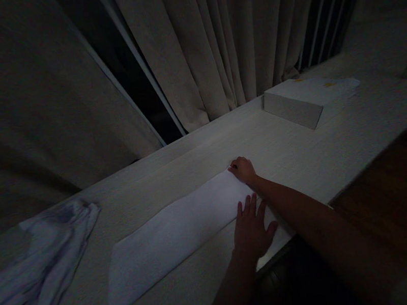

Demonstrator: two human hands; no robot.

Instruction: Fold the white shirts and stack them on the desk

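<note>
A long white folded cloth (170, 235) lies flat on the pale table (304, 157), running from lower left to the middle. My left hand (252, 230) rests flat on the cloth's near right edge, fingers spread. My right hand (243, 169) is curled at the cloth's far right corner and seems to pinch it. The scene is very dim.
A crumpled pile of light cloth (36, 266) sits at the table's left end. A pale flat box (306, 97) stands at the back right. Curtains (209, 43) hang behind the table. Dark wooden floor (399, 193) shows at the right.
</note>
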